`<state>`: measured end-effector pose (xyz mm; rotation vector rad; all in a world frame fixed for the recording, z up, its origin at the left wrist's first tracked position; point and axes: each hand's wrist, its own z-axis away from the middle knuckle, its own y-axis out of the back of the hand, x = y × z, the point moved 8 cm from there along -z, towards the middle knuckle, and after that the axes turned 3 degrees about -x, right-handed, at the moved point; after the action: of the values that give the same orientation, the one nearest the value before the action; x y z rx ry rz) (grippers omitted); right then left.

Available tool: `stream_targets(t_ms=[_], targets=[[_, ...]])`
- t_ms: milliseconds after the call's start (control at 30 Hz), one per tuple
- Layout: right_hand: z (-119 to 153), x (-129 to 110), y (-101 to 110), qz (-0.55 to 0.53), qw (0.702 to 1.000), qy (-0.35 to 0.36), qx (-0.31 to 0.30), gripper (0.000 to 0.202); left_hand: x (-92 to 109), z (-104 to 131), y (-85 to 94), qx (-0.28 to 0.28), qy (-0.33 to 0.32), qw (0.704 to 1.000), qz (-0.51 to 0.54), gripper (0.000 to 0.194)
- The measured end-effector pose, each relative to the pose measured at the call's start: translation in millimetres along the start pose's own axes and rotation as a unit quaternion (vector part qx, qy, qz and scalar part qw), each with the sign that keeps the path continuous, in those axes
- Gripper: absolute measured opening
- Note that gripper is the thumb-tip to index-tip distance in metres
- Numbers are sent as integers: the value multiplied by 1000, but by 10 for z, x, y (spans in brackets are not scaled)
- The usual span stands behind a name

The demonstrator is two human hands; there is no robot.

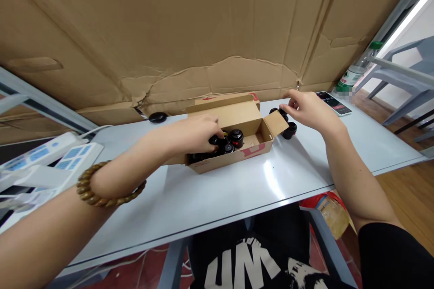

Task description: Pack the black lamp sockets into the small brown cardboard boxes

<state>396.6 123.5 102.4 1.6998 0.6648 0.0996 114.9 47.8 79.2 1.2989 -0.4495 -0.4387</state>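
My left hand (201, 133) reaches into a long cardboard box (230, 158), its fingers curled onto a small black cylindrical part (213, 140). Beside those fingers, a larger black cylindrical part (236, 138) stands among several similar dark ones. The right end of the box shows bare cardboard, and its end flap (276, 123) is folded outward. My right hand (305, 107) is just right of the box, with thumb and forefinger apart, close to a small group of black parts. One black part (289, 131) lies below it on the table; the flap hides some of the others.
A white table (203, 207) carries a phone (334, 103) and a green-capped bottle (356, 72) at right. A black oval object (158, 117) lies at the back. White power strips (68, 162) and cables sit at left. A large cardboard sheet (203, 22) stands behind.
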Motion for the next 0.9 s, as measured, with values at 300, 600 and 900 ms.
stream_targets(t_ms=[300, 600, 900], targets=[[22, -169, 85, -37, 996, 53, 54, 20, 142, -88, 20, 27, -83, 996, 12, 25], [331, -625, 277, -193, 916, 221, 275, 21, 270, 393, 818, 189, -148, 971, 10, 31], [506, -1330, -472, -687, 685, 105, -219, 81, 1117, 684, 1106, 442, -258, 852, -115, 22]])
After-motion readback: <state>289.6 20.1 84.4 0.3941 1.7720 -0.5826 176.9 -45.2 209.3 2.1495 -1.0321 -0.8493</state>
